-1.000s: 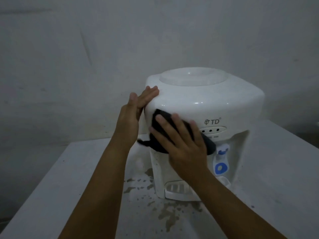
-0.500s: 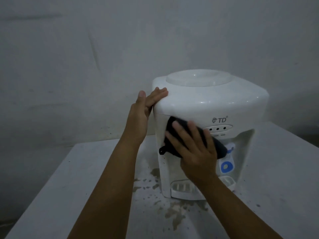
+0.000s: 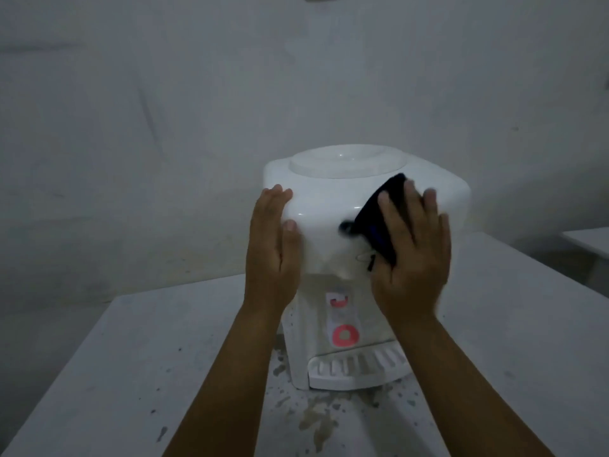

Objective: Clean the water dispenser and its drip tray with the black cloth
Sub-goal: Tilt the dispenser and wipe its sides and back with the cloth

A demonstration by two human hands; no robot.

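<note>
A white tabletop water dispenser (image 3: 333, 199) stands on a white table (image 3: 131, 357), its front facing me. A red tap (image 3: 344, 334) shows on the front, and the ribbed white drip tray (image 3: 359, 367) juts out at the base. My left hand (image 3: 272, 249) lies flat against the dispenser's upper left corner, fingers apart, holding nothing. My right hand (image 3: 410, 252) presses the black cloth (image 3: 382, 219) against the upper right front, fingers spread over it. The cloth hides the logo and lights.
Wet, dirty splotches (image 3: 316, 420) mark the table in front of the dispenser. A plain pale wall (image 3: 197, 94) rises close behind. The edge of another white surface (image 3: 590, 239) shows at far right.
The dispenser now faces me squarely, showing the red tap instead of the blue one. My right hand slid the cloth from the left front up to the upper right.
</note>
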